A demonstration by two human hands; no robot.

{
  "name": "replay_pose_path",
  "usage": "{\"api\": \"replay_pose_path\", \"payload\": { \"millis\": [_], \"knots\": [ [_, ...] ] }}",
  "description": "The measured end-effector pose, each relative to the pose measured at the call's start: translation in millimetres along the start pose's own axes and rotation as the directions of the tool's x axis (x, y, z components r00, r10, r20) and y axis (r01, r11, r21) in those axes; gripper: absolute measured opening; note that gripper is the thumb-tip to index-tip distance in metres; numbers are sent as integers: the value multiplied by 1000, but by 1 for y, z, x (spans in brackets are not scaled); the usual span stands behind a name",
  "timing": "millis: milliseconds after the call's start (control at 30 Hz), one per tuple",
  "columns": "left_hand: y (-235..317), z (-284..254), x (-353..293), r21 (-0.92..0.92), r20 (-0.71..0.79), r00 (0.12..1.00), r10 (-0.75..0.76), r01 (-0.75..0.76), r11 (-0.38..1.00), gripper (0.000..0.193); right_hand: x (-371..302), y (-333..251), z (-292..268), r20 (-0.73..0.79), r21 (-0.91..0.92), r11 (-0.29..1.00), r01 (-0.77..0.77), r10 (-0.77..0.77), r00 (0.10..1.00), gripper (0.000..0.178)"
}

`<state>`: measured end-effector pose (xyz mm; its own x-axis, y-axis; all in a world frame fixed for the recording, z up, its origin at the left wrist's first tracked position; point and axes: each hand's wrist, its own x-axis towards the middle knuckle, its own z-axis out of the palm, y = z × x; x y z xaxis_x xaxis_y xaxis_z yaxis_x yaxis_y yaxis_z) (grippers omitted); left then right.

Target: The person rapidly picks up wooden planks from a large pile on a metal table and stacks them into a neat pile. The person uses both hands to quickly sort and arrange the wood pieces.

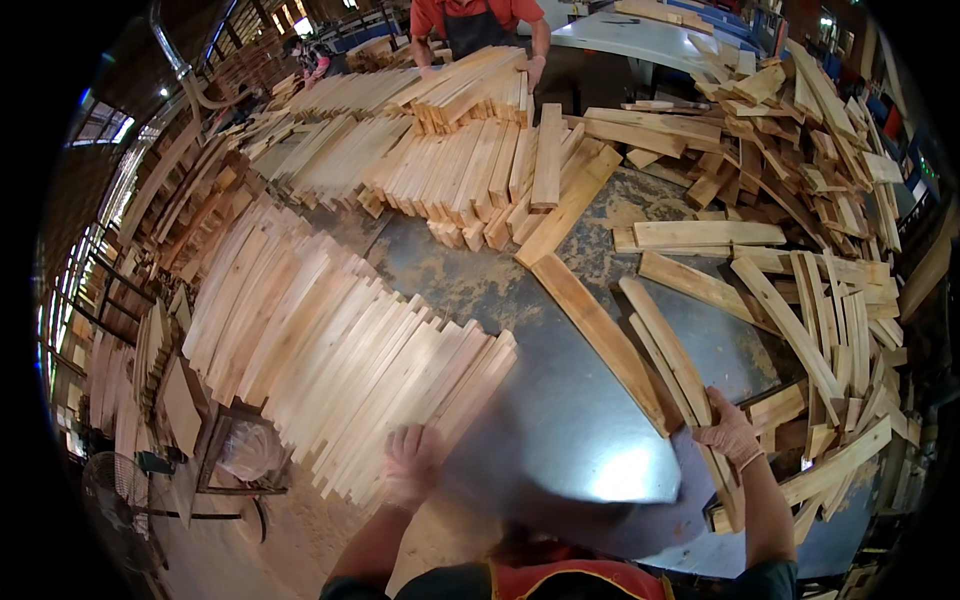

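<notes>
My left hand [412, 465], gloved and slightly blurred, rests against the near ends of a long row of pale wooden slats [330, 340]. The slats lie side by side, their ends uneven. At the right, my right hand [728, 430], also gloved, is closed around a pair of narrow wooden strips [670, 350] that slant across the metal table [560, 400]. Just left of those strips, a longer brown board [600, 335] lies flat on the tabletop, its far end meeting another board [572, 205].
Loose offcuts and strips form a jumbled heap [790, 170] along the right side. Across the table, a person in a red shirt [480, 25] has both hands on stacked slats [465, 90]. A fan [115, 490] stands at the lower left. Sawdust [450, 270] covers parts of the tabletop.
</notes>
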<state>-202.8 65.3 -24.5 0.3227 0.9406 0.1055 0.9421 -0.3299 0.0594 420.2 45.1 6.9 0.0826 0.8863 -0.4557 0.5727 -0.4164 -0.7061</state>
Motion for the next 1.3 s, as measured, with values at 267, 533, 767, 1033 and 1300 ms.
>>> {"api": "replay_pose_path", "payload": {
  "millis": [267,533,767,1033,1300],
  "knots": [
    [6,-12,-3,-15,-38,999,6,-7,1000,68,-37,-103,234,-19,842,537,43,-51,999,100],
    [12,-37,-41,-125,315,949,27,13,992,87,-14,-190,378,564,63,861,504,-447,694,72],
    [-7,32,-75,98,113,993,34,-45,994,69,-44,-71,186,-679,-100,940,327,-304,669,66],
    [58,-32,-17,275,324,945,47,-142,951,76,-185,75,117,-875,199,894,-401,346,337,106],
    [235,-32,10,-676,489,791,368,77,733,82,-115,-58,189,-444,709,705,18,426,788,116]
  ]
}}
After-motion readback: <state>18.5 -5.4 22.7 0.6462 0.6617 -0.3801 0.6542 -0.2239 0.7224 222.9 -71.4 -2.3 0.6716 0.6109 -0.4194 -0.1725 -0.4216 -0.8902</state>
